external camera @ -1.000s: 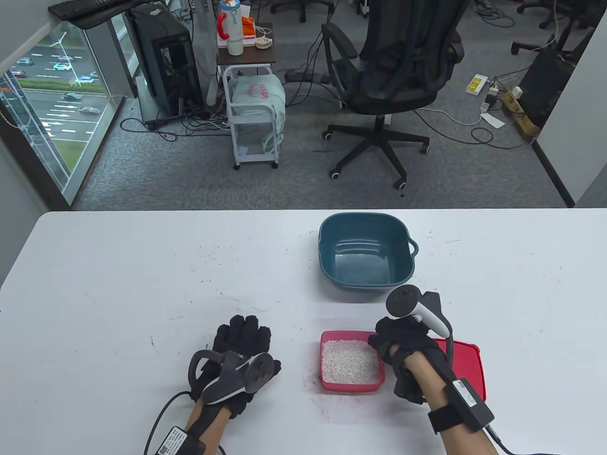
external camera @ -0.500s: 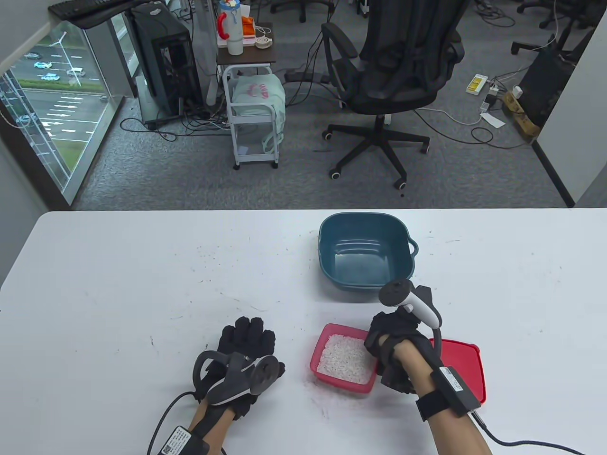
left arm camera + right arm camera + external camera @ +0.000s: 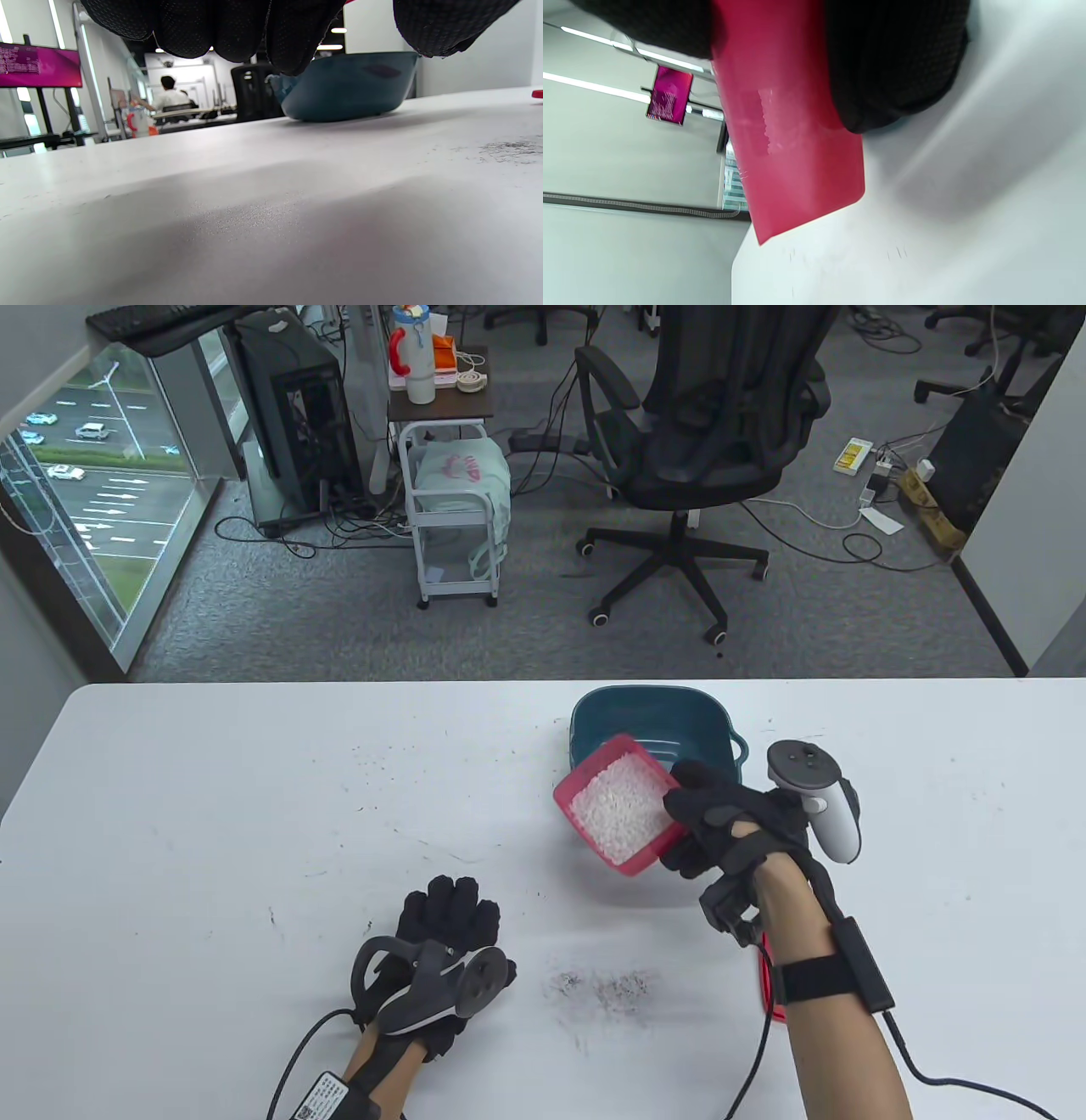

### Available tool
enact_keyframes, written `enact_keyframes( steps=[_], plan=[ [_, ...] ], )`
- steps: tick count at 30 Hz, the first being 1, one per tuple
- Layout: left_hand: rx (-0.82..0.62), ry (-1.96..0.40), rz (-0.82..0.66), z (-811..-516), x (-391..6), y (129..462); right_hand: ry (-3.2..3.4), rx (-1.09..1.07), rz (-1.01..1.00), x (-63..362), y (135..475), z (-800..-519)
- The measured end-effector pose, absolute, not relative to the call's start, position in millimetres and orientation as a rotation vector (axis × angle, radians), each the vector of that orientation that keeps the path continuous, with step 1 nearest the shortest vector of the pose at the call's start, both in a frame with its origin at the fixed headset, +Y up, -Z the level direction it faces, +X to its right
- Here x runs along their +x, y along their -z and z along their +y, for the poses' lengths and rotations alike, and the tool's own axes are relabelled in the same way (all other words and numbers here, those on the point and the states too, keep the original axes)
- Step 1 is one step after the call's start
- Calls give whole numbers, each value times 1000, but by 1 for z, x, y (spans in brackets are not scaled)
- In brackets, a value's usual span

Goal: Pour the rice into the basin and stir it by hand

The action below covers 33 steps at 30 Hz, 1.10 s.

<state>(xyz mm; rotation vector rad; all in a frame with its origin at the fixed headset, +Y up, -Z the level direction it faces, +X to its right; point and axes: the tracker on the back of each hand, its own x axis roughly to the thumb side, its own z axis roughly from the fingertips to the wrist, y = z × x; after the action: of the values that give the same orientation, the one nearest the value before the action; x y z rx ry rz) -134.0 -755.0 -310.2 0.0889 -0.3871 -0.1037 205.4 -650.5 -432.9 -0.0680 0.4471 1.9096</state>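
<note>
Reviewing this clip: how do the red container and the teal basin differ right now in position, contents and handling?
The red container is lifted off the table and tilted; the teal basin sits flat on the table. The container holds white rice; no rice shows in the visible part of the basin. The right hand grips the container, while nothing touches the basin, and the left hand rests on the table. The container looks smaller. Both are open-topped with rounded corners.

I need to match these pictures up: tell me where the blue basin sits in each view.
Table view: blue basin at centre, partly behind the red rice box.
Left wrist view: upper right, under the fingers.
Right wrist view: not in it.
Shared landmark: the white table.
</note>
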Motion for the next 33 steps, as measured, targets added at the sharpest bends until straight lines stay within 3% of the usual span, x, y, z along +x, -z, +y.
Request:
enact_keyframes(
  steps=[5,15,21,33],
  plan=[
    [81,113,-383,-755,-135,311,-2120,-227,203,205,460,-639],
    [62,132,-385,-753,-133,310,-2358,-425,25,195,489,-661],
    [54,147,-390,-753,-131,310,-2523,-428,-102,185,495,-663],
    [35,176,-398,-754,-127,309,-2973,-340,-486,173,485,-638]
  ],
)
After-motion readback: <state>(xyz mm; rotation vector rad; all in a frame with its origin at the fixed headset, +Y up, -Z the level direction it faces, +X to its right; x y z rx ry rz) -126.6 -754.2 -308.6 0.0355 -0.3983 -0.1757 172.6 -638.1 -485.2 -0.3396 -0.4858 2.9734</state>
